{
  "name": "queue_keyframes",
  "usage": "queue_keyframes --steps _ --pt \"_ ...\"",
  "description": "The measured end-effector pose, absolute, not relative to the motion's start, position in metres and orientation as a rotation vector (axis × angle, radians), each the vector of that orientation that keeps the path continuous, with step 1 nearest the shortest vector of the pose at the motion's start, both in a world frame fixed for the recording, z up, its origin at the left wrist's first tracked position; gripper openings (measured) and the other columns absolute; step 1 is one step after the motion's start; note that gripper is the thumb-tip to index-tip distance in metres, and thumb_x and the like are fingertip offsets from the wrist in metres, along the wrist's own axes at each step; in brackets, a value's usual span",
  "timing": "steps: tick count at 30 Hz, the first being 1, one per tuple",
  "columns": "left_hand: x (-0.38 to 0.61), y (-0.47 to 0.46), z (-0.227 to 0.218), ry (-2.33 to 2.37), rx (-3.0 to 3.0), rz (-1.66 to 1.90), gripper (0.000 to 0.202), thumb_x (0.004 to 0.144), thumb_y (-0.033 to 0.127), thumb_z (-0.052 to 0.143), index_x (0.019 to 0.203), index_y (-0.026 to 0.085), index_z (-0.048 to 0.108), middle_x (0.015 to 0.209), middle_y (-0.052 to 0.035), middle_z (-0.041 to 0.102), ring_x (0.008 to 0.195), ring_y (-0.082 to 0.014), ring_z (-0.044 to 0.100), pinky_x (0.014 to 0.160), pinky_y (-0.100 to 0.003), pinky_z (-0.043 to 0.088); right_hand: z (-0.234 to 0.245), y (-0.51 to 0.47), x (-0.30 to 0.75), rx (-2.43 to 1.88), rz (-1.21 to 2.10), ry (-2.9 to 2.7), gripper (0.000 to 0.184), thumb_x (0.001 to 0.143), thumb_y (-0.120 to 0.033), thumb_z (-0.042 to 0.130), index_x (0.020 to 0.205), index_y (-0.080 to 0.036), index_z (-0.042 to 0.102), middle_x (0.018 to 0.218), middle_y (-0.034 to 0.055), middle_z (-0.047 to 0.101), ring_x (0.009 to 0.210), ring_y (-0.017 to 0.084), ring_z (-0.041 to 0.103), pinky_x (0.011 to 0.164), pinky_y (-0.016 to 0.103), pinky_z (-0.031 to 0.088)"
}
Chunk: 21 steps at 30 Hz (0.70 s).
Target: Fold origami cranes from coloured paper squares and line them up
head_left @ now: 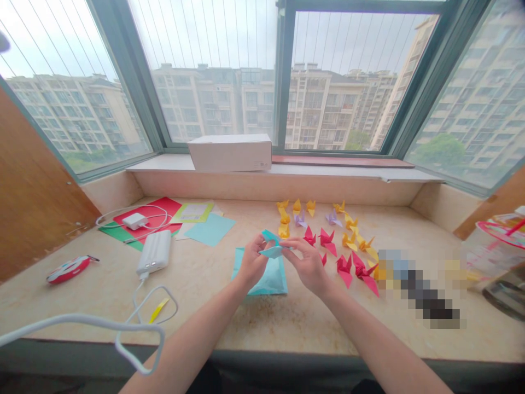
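Head view is showing the left hand point(253, 261) and the right hand point(308, 268) both pinching a partly folded light-blue paper point(271, 252) between thumb and fingers — they are holding it up over the far part of a flat light-blue packet point(268, 278), which is lying on the countertop point(311, 331). Just beyond and right of the right hand, red origami cranes point(327, 242) are sitting near yellow origami cranes point(310, 208) and purple origami cranes point(334, 218), while left of the left hand a light-blue paper sheet point(211, 229) is lying beside other coloured sheets point(168, 209). Farther out, a white power bank point(155, 253) is resting on the left — and a white box point(229, 154) is standing on the ledge by the window.
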State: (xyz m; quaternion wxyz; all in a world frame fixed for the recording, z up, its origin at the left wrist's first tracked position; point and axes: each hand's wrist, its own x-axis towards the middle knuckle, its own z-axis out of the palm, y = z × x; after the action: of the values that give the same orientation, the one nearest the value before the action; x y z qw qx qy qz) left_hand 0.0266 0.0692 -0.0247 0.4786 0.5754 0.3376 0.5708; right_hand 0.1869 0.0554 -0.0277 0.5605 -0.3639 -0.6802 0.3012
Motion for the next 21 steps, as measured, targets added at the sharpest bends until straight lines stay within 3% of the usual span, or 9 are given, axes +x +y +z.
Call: queue_keyframes --steps 6,11,16,21 --pt "0.025 0.068 -0.021 0.848 1.412 1.392 0.027 0.083 0.041 0.066 0.091 0.015 0.067 0.085 -0.0036 0.069 0.072 -0.0146 0.06 0.067 -0.025 0.046 -0.029 0.059 0.188 -0.885 0.877 -1.509 0.015 0.083 -0.036 0.071 0.092 -0.026 0.076 0.099 0.0038 0.072 0.097 0.021 0.064 0.088 0.036 0.048" --pt "0.026 0.072 -0.028 0.757 1.294 1.382 0.025 0.08 0.039 0.07 0.087 0.015 0.064 0.077 -0.0008 0.066 0.066 -0.0119 0.058 0.063 -0.023 0.045 -0.031 0.059 0.186 -0.969 0.768 -1.498 0.028 0.082 -0.036 0.071 0.108 -0.026 0.072 0.09 0.0029 0.07 0.085 0.019 0.063 0.081 0.035 0.049" --pt "0.028 0.07 -0.031 0.66 1.141 1.324 0.031 0.086 0.043 0.065 0.106 0.021 0.054 0.098 -0.0032 0.068 0.086 -0.0161 0.066 0.077 -0.03 0.051 -0.033 0.061 0.187 -0.98 0.771 -1.361 0.023 0.085 -0.039 0.066 0.096 -0.02 0.071 0.094 0.0061 0.071 0.084 0.02 0.066 0.077 0.034 0.054" --pt "0.033 0.067 -0.034 0.652 1.273 1.288 0.042 0.071 0.03 0.081 0.1 0.021 0.052 0.102 -0.003 0.067 0.09 -0.0171 0.067 0.075 -0.027 0.051 -0.03 0.06 0.189 -1.032 0.768 -1.25 0.023 0.083 -0.04 0.067 0.094 -0.02 0.068 0.086 0.0047 0.071 0.076 0.019 0.068 0.067 0.031 0.056"
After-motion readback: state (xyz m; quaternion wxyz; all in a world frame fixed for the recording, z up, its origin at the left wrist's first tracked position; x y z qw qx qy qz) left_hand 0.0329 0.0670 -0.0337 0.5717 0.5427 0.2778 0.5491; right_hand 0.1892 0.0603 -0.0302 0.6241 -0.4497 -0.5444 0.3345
